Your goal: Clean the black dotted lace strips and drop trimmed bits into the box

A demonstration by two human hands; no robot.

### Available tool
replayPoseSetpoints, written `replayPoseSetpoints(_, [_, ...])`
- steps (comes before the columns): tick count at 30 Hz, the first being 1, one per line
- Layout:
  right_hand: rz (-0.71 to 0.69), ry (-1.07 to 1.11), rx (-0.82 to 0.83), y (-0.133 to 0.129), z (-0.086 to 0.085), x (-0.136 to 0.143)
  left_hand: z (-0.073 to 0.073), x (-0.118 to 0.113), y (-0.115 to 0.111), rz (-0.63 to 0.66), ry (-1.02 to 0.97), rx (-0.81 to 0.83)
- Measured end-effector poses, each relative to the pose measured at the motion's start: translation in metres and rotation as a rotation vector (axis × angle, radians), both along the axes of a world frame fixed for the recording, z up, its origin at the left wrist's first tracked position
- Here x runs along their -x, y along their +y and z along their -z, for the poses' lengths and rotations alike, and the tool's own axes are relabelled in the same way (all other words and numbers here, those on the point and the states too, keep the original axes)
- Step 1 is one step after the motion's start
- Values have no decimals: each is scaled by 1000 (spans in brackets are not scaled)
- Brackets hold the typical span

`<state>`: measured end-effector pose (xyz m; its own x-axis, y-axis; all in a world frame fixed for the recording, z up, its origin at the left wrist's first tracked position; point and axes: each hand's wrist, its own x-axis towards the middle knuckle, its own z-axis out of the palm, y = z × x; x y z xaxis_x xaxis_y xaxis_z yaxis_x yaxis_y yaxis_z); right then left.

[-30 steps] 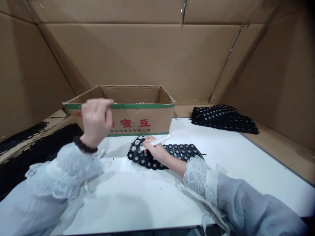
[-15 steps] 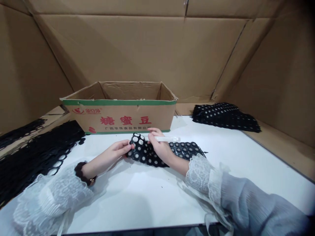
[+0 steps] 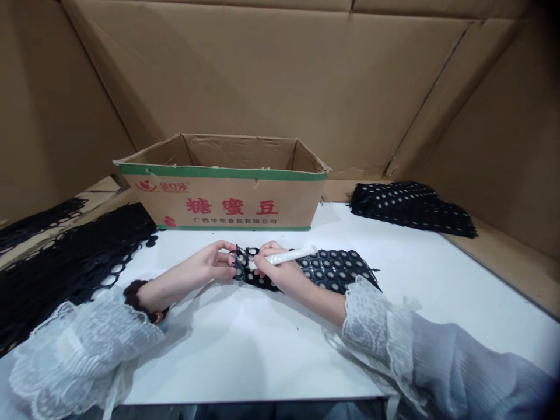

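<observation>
A black rubber sheet (image 3: 336,270) with rows of round pieces, pale at their centres, lies on the white table. My left hand (image 3: 215,262) pinches its left end between thumb and fingers, and a strip there stands slightly raised. In my right hand (image 3: 276,266) is a white pen-like tool (image 3: 292,255), held like a pencil. Its lower end points down at the sheet near my left fingertips; the exact tip is too small to make out. My right hand and wrist hide the middle of the sheet.
An open cardboard box (image 3: 227,195) with red lettering stands behind the sheet. Black sheets full of holes (image 3: 65,262) are heaped on the left. More dotted black sheets (image 3: 411,207) lie stacked at the back right. Cardboard walls (image 3: 262,81) enclose the table (image 3: 245,350).
The sheet's left end, earlier lifted and showing open holes, is now lower. The white tool has tilted, its rear end rising. The whole view has shifted a little.
</observation>
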<state>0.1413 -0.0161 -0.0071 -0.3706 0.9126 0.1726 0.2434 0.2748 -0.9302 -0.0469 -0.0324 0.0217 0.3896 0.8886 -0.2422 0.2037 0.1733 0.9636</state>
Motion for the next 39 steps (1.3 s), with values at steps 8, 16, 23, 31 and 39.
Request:
replayPoseSetpoints(8, [-50,-22,-38,-2,-1,1,3,-1,-3,-138,-7,22])
replayPoseSetpoints(16, [-90,-83,-272,-7,5,8,5,-9,-10,-205,20,26])
replayPoseSetpoints(23, [-73,-87,-266,-7,3,7,3,-9,-9,-103,-22,32])
replayPoseSetpoints(31, [-65,-52,-189,-7,5,5,11,-13,-10,-65,306,-383])
replayPoseSetpoints(39, [-63,-56,-240,-5,6,6,2,1,-3,-45,800,-561])
